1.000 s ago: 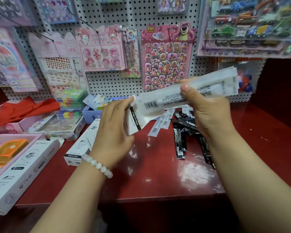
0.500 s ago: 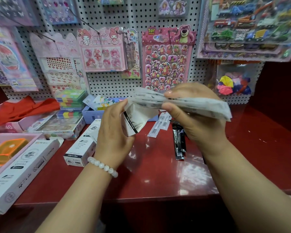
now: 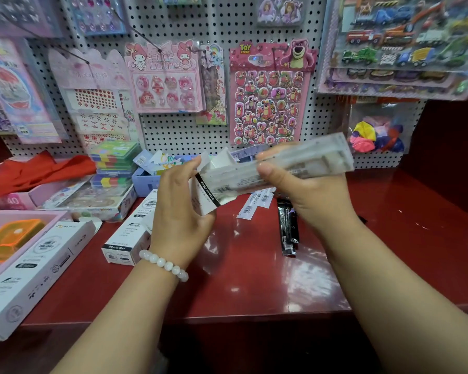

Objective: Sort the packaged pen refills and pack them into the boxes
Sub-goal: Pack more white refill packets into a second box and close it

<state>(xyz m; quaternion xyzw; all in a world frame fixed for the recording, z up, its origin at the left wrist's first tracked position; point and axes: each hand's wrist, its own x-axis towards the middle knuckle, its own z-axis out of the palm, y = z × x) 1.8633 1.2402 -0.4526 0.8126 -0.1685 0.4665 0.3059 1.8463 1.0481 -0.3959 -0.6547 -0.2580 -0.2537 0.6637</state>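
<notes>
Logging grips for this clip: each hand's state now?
Left hand: gripping the open white box.
Right hand: gripping the refill packets.

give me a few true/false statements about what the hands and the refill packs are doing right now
1. The left hand holds a small white box with its flaps open. True.
2. The right hand is empty. False: it grips a bundle of white refill packs whose end is at the box mouth.
3. Black refill packs lie on the red counter. True.
4. The bracelet is on the right wrist. False: it is on the left wrist.
5. The long white box at far left is held in a hand. False: it lies on the counter, untouched.
</notes>
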